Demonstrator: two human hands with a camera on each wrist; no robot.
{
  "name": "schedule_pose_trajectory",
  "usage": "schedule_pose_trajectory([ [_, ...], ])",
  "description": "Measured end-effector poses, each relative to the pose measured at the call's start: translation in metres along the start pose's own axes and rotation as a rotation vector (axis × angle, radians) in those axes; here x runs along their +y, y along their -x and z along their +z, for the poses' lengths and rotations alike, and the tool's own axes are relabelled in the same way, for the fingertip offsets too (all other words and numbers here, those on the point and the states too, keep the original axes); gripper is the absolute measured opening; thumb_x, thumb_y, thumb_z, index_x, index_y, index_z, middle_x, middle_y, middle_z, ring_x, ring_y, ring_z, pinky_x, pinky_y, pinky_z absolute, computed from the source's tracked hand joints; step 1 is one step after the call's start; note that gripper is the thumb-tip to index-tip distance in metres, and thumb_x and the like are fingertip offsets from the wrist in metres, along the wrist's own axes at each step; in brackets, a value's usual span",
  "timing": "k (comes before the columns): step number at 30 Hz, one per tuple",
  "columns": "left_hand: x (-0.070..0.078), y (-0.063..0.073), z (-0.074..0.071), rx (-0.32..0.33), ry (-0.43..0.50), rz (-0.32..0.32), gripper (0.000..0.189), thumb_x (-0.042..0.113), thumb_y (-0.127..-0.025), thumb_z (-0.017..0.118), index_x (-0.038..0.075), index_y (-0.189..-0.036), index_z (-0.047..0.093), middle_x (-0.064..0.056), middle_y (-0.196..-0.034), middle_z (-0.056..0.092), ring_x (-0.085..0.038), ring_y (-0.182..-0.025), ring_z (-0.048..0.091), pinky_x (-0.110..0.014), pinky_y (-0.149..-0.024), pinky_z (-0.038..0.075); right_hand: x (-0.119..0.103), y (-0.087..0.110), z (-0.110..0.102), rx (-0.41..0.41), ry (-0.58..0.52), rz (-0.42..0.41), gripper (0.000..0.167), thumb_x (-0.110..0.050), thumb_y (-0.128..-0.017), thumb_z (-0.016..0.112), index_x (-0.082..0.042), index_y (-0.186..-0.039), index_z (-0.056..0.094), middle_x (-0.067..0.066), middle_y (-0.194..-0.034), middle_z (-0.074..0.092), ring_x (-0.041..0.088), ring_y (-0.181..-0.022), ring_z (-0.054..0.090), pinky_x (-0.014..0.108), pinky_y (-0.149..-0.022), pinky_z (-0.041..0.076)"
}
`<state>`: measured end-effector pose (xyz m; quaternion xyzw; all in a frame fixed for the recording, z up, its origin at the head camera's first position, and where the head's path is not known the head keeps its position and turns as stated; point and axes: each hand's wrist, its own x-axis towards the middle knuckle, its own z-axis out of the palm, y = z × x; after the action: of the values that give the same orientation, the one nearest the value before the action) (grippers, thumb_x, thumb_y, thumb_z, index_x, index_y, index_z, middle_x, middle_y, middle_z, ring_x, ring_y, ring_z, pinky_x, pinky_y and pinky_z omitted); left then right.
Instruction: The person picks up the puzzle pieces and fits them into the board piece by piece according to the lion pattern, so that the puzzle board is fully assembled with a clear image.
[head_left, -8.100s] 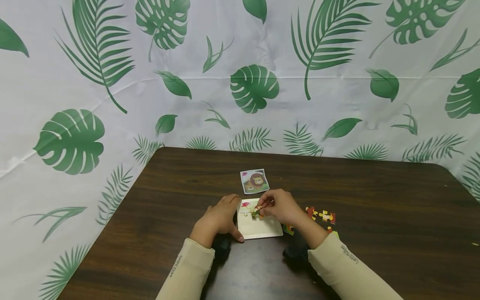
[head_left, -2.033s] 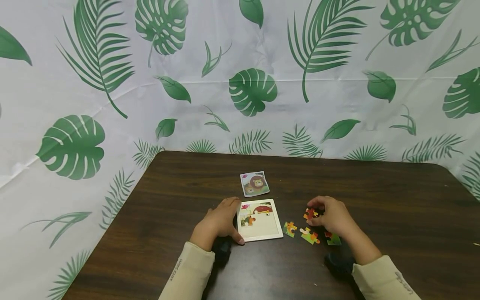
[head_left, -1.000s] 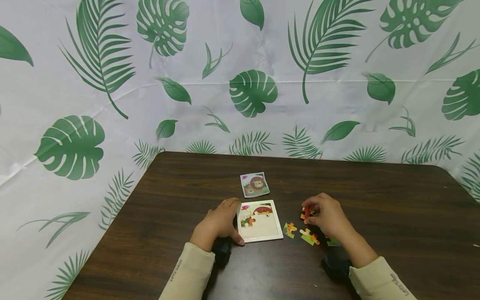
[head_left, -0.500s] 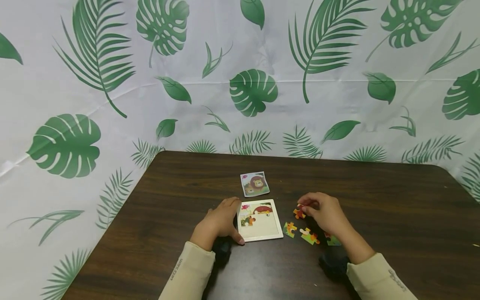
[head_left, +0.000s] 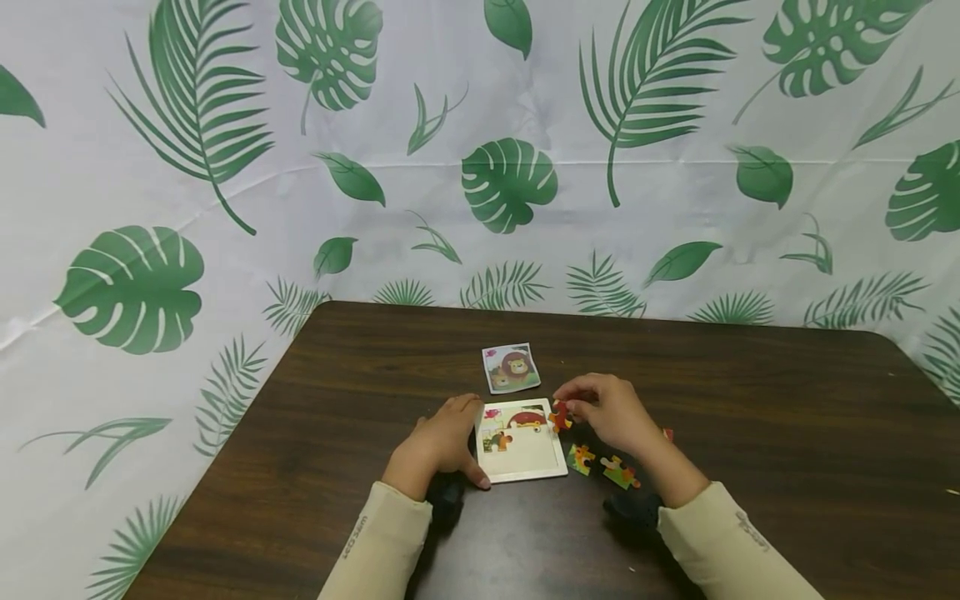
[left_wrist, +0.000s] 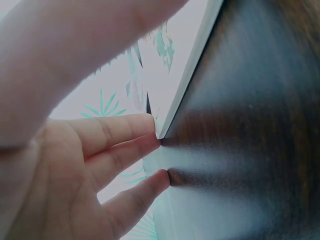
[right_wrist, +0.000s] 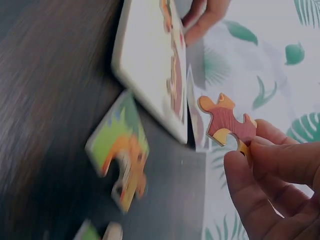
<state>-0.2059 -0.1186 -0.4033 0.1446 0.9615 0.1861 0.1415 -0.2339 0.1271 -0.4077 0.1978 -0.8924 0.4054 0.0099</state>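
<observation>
A pale wooden puzzle tray [head_left: 522,467] lies on the table, several lion-picture pieces fitted along its top and left side. At its left edge rests my left hand [head_left: 442,446], thumb by the near corner and fingers by the far one. The left wrist view shows those fingers [left_wrist: 120,132] straight, their tips touching the tray's edge. My right hand [head_left: 611,412] pinches a red and orange puzzle piece [right_wrist: 230,120] between thumb and fingers, just above the tray's right edge. Two loose pieces, one green and orange [head_left: 580,458] and one beside it [head_left: 620,472], lie right of the tray.
A lion picture card [head_left: 511,368] lies behind the tray. Part of another piece [head_left: 667,434] shows past the right forearm. A leaf-print cloth [head_left: 420,183] hangs behind the dark wooden table [head_left: 375,350].
My right hand has picked up the red piece from the right and carried it left to the tray's edge. Since the oldest frame, the tray holds more pieces. My left hand stays put.
</observation>
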Motion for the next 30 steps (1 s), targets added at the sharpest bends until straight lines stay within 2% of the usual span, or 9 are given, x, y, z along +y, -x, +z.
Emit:
schedule_pose_trajectory([
  [10,0.003,0.0,-0.001,0.002,-0.005,-0.008,0.104,0.035,-0.053,0.09,0.006,-0.139,0.038,-0.009,-0.145,0.031,-0.028,-0.133,0.025,-0.067,-0.094,0.024,-0.014,-0.014,0.016,-0.053,-0.1,0.068,0.008,0.0,-0.083,0.066,-0.003,-0.09,0.065,0.004,-0.078,0.061,0.016,-0.07,0.06,0.033,-0.061,0.054],
  [21,0.001,0.0,0.0,0.002,-0.011,-0.001,0.103,0.037,-0.053,0.089,0.005,-0.138,0.039,-0.01,-0.143,0.032,-0.028,-0.133,0.026,-0.067,-0.092,0.025,-0.017,-0.024,0.029,-0.091,-0.062,0.035,0.004,-0.003,-0.083,0.067,-0.004,-0.087,0.068,0.001,-0.074,0.062,0.012,-0.066,0.059,0.029,-0.057,0.051],
  [30,0.0,0.0,0.0,0.009,-0.001,-0.005,0.104,0.036,-0.052,0.09,0.005,-0.137,0.039,-0.01,-0.143,0.033,-0.028,-0.132,0.027,-0.068,-0.092,0.025,-0.022,-0.025,0.04,-0.12,-0.005,0.065,0.006,-0.004,-0.082,0.068,-0.008,-0.086,0.07,-0.001,-0.075,0.062,0.012,-0.068,0.057,0.027,-0.057,0.047],
])
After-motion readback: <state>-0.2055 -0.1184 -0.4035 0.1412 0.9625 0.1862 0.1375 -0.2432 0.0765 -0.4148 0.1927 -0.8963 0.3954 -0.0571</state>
